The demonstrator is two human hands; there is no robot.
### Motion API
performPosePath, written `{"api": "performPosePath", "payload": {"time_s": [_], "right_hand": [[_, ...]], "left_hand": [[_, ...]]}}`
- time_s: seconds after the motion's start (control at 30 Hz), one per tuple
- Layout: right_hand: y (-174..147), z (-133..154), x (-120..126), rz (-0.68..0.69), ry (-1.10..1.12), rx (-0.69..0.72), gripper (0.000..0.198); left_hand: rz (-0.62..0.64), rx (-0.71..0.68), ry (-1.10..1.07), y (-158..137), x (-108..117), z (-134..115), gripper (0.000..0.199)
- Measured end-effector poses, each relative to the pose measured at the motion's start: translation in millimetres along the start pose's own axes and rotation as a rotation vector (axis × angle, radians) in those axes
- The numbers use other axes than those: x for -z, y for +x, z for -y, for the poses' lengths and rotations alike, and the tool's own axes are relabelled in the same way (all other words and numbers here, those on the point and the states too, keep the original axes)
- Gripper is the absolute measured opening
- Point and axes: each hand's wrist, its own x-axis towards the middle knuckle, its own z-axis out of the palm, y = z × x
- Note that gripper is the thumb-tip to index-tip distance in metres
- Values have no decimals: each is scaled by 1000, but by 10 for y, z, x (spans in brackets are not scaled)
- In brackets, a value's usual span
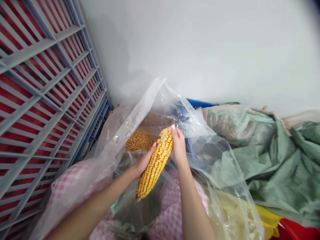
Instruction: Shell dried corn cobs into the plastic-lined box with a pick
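A corn cob (155, 166) with yellow kernels is held tilted over a clear plastic bag (130, 125). Near its upper end some kernels are gone and pale cob shows. My left hand (145, 161) is closed around the cob's left side, its fingers mostly hidden behind it. At the upper right end my right hand (178, 143) grips the cob, thumb and fingers close together. A thin dark tip sticks up by the right fingers; I cannot make out what it belongs to. Loose corn kernels (139, 140) lie in a heap inside the bag, beyond my left hand.
Grey plastic crates (50, 86) with red contents rise on the left. A white wall (212, 50) stands ahead. On the right are a stuffed woven sack (237, 123) and crumpled green cloth (277, 166). Pink checkered fabric (172, 206) lies below my arms.
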Motion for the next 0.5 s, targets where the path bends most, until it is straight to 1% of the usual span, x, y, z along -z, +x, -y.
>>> {"api": "performPosePath", "payload": {"time_s": [0.07, 0.1, 0.13, 0.17, 0.23, 0.3, 0.37, 0.5], "right_hand": [[-19, -4, -39, -44, -56, -10, 40], [-34, -10, -60, -81, -97, -12, 38], [-52, -18, -84, -119, -139, -10, 37], [-72, -26, -111, -140, -175, -2, 36], [-112, -39, -170, -144, -222, 23, 34], [-137, -47, -225, -135, -235, 35, 35], [-142, -52, -267, -127, -235, 33, 36], [-117, -69, -303, -107, -239, 34, 36]], "left_hand": [[-146, -204, 133, 17, -1, 32, 52], [-193, -307, 211, 26, 9, 42, 48], [-218, -382, 281, 35, 22, 49, 45], [-230, -422, 336, 45, 39, 55, 45], [-255, -430, 403, 69, 74, 70, 45], [-310, -426, 427, 91, 99, 89, 46], [-341, -426, 417, 105, 109, 108, 47], [-338, -392, 342, 115, 104, 132, 51]]}}
